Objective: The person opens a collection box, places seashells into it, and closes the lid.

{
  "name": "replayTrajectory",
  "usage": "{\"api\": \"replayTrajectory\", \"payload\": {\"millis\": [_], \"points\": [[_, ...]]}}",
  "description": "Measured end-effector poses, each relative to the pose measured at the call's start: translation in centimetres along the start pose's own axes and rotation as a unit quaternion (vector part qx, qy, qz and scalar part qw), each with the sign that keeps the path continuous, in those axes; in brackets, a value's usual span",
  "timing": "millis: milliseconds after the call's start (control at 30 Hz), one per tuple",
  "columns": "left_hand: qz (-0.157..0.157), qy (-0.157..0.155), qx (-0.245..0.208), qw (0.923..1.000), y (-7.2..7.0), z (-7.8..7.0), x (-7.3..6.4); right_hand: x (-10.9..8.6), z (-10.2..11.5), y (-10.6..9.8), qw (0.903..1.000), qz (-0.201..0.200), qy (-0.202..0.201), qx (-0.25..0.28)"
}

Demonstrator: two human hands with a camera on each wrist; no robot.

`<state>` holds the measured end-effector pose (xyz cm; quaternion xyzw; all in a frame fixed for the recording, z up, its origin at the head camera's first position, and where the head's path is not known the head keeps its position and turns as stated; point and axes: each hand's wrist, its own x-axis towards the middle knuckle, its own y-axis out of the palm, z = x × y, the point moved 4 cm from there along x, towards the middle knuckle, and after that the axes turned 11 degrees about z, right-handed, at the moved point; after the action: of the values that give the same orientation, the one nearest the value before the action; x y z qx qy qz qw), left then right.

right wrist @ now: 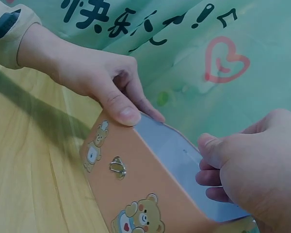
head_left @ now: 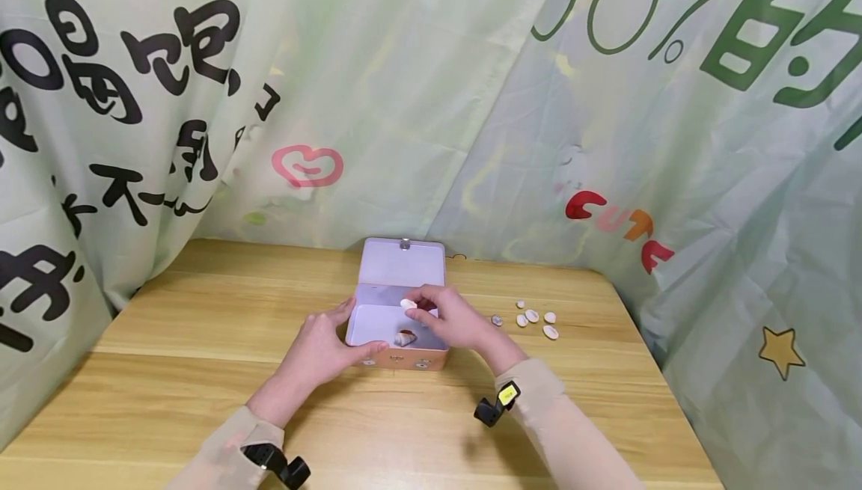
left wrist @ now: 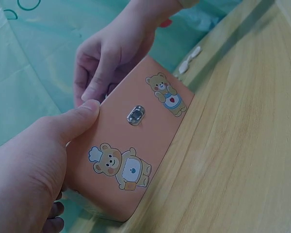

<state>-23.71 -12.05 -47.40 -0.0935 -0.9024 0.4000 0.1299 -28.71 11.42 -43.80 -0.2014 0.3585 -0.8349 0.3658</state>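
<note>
An orange tin box (head_left: pixel 397 360) with a pale lilac inside and bear pictures on its front stands on the table, its hinged lid (head_left: pixel 402 264) raised at the back. My left hand (head_left: pixel 318 349) grips the box's left side, the thumb over the front rim. Above the box's inside, my right hand (head_left: pixel 455 316) pinches a small white seashell (head_left: pixel 408 304) between thumb and fingers. A brown-and-white shell (head_left: pixel 405 337) lies in the box. In the right wrist view, the right hand (right wrist: pixel 262 162) hides the pinched shell.
Several small pale shells (head_left: pixel 532 316) lie on the wooden table (head_left: pixel 202 325) to the right of the box, with a greyish shell (head_left: pixel 497 320) nearest my right wrist. A printed curtain (head_left: pixel 377 101) hangs behind the table and along its sides.
</note>
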Motion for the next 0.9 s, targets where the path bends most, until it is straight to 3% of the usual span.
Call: {"api": "replayTrajectory", "payload": {"millis": [567,900], "points": [[-0.001,0.011,-0.004,0.9999,0.1,0.2,0.1,1.0,-0.3,0.4,0.9990,0.030,0.006,-0.032],[-0.004,0.014,-0.005,0.9999,0.0,0.1,0.0,1.2,0.0,0.5,0.9975,0.032,0.041,-0.048]]}}
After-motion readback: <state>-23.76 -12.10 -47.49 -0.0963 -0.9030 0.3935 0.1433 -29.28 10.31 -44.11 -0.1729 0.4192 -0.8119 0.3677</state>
